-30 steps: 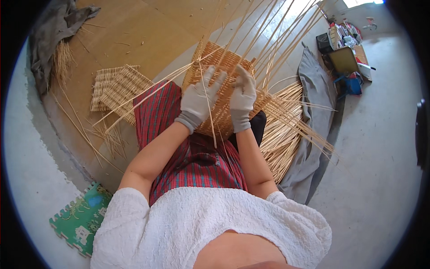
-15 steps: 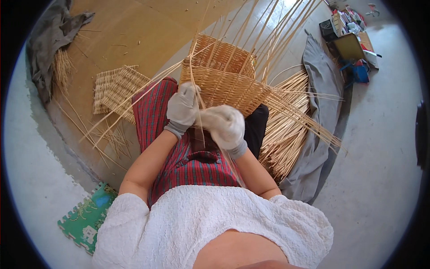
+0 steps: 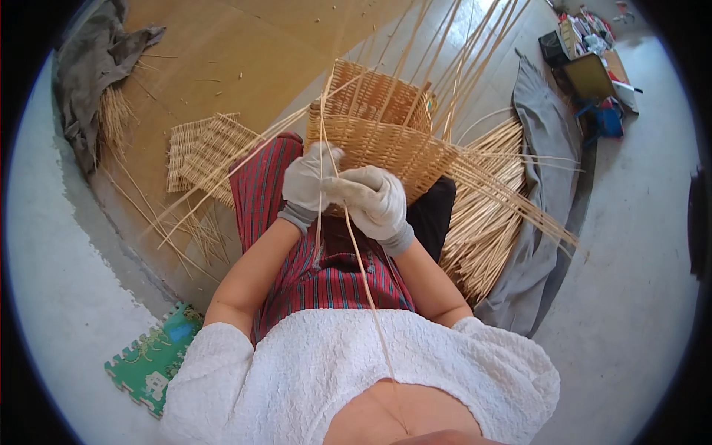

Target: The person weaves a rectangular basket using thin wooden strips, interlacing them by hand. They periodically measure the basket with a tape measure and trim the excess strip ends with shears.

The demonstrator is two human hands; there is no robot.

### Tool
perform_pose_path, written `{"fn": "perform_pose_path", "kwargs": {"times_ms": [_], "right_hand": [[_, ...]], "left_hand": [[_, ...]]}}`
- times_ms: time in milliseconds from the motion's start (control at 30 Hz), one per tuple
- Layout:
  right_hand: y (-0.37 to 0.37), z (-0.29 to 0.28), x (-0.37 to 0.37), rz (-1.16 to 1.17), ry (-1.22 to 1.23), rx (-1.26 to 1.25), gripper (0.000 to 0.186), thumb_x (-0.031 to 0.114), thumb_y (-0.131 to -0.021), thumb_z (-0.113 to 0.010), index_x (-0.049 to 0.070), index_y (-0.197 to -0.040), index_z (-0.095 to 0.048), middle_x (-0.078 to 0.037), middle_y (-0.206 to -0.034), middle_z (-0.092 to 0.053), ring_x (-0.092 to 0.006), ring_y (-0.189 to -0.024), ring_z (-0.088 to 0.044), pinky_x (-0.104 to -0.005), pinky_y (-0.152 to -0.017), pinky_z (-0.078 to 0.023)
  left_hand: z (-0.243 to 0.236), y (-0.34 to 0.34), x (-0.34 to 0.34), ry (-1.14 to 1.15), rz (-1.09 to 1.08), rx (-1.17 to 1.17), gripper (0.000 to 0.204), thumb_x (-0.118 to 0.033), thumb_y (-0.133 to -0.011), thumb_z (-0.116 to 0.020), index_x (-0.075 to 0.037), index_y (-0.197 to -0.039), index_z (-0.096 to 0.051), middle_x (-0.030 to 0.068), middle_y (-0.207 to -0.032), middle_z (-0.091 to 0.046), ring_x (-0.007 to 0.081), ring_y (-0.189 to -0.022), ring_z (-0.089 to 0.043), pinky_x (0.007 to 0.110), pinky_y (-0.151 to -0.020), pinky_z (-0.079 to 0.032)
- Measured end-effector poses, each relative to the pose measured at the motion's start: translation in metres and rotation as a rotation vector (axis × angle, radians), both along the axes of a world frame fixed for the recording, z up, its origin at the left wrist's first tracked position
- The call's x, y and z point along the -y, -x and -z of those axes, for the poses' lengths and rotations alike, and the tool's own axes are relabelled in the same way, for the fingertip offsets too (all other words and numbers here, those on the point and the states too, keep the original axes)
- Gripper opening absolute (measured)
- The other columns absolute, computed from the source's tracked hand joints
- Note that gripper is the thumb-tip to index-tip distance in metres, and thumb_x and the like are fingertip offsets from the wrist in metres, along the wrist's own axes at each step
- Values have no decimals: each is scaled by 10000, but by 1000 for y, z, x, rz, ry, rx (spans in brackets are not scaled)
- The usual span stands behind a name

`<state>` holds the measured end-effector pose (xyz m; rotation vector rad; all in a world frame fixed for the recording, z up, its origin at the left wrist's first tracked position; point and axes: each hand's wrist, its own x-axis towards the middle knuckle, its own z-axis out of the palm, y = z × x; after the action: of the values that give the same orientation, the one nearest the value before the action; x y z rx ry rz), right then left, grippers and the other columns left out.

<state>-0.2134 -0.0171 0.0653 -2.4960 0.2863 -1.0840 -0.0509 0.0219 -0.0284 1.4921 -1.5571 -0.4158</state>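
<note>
A partly woven wicker basket (image 3: 386, 144) rests tilted on my lap, with long unwoven stakes standing up from it and sticking out to both sides. My left hand (image 3: 306, 182), in a pale work glove with a grey cuff, is closed at the basket's lower left corner around a thin strand. Right beside it, my gloved right hand (image 3: 373, 202) is curled with its fingers pressed together on a long wicker strand (image 3: 363, 271). That strand runs from the basket down across my lap to my chest. The fingertips are partly hidden by the gloves and strands.
Flat woven panels (image 3: 215, 152) lie on the floor at left, near loose strands. A large bundle of wicker rods (image 3: 486, 215) lies at right on grey cloth (image 3: 545, 126). More grey cloth (image 3: 100, 63) covers rods at far left. A green foam mat (image 3: 152, 363) sits at lower left.
The blurred right hand has come to rest beside the left. A long strand now stretches from it down to my chest. The whole view has shifted slightly.
</note>
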Motion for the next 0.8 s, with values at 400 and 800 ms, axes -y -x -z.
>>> {"fn": "perform_pose_path", "kwargs": {"times_ms": [400, 800], "right_hand": [[-30, -1, 101, 810, 254, -28, 504, 76, -943, -709, 63, -1431, -584, -79, -1197, -718, -192, -811, -724, -313, -670, -576], [66, 30, 53, 839, -452, 258, 310, 5, -1057, -497, 9, -1354, -586, -134, -1229, -681, -242, -1126, -664, -354, -990, -531]], "left_hand": [[-35, 21, 33, -343, -123, 568, 903, -321, -910, -735, -386, -1655, -229, 266, -1636, -310, 344, -828, -725, 466, -720, -610], [-46, 57, 47, 48, -75, 587, 759, -282, -893, -759, -250, -1580, -437, 202, -1503, -452, 389, -1070, -654, 468, -925, -535]]}}
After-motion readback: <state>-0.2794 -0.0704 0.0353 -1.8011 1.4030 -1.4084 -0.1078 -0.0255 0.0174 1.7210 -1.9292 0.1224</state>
